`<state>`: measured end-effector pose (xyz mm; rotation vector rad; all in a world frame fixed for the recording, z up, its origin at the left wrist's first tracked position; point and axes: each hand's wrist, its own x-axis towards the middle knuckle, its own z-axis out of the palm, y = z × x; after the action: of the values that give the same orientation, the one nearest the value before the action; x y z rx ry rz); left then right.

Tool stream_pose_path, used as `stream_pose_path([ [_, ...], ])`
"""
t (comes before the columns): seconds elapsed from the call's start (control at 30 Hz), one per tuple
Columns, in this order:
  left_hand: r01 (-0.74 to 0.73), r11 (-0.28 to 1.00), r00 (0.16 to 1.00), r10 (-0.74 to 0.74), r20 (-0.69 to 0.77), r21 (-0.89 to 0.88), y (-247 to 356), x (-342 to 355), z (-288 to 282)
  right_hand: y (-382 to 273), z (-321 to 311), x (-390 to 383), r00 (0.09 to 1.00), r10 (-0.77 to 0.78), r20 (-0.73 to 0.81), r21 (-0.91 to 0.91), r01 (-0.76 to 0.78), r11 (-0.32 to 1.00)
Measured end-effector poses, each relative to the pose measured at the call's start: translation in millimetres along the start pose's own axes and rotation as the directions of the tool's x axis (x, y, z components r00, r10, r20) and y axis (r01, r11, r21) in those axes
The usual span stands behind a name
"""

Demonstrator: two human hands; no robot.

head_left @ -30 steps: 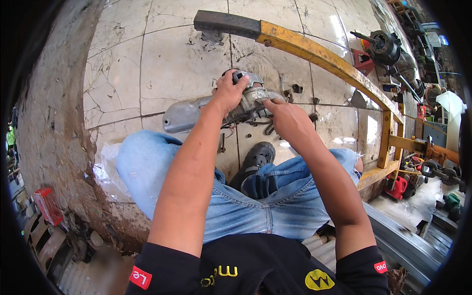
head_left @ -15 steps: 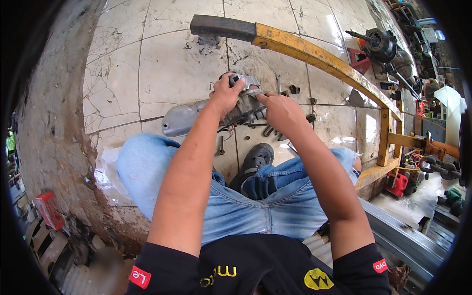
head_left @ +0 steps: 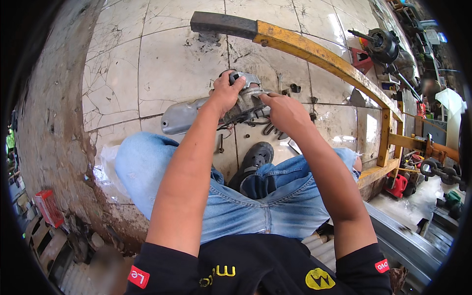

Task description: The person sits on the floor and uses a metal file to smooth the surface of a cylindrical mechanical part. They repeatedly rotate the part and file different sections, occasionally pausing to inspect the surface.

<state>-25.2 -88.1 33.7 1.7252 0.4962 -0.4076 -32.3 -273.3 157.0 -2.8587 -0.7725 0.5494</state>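
My left hand (head_left: 227, 92) is closed on the upper part of a metal assembly (head_left: 244, 106), around a silver cap (head_left: 251, 79) with a dark piece. My right hand (head_left: 281, 110) is closed, its index finger touching the assembly's round flange; anything within the curled fingers is hidden. A long silver cover section (head_left: 174, 118) extends left, partly behind my left arm. A bolt (head_left: 221, 143), a small nut (head_left: 248, 136), a wrench (head_left: 280, 84) and a black fitting (head_left: 295, 88) lie around the assembly on the cracked tiles (head_left: 177, 64).
A yellow-and-black steel frame (head_left: 319, 51) arches across the far side and down the right. Beyond it lie an axle assembly (head_left: 385, 45), a red stand (head_left: 360, 61) and a red container (head_left: 397, 187). My bent legs (head_left: 137, 167) surround the near tiles; a red box (head_left: 48, 209) is at left.
My right hand has shifted slightly up and left along the assembly's flange since a second ago. My left hand has moved slightly downward and left, keeping its grip.
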Motion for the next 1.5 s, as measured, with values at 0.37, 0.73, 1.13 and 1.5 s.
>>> stream_pose_path([
  [0.37, -0.051, 0.996, 0.999, 0.051, 0.003, -0.066, -4, 5, -3, 4, 1, 2, 1.000, 0.020, 0.015, 0.005, -0.020, 1.000],
  [0.73, -0.038, 0.999, 0.999, 0.038, -0.017, -0.036, -8, 7, -2, 8, 2, -1, 1.000, -0.011, 0.001, 0.011, 0.011, 1.000],
  [1.13, -0.051, 0.998, 0.999, 0.051, -0.015, -0.037, -8, 7, -1, 4, 2, -1, 0.999, 0.043, 0.006, 0.018, -0.043, 0.999],
  [1.5, -0.041, 0.991, 0.999, 0.043, 0.010, -0.127, -5, 5, -3, -2, -2, 6, 0.994, 0.082, 0.071, -0.002, -0.082, 0.997],
])
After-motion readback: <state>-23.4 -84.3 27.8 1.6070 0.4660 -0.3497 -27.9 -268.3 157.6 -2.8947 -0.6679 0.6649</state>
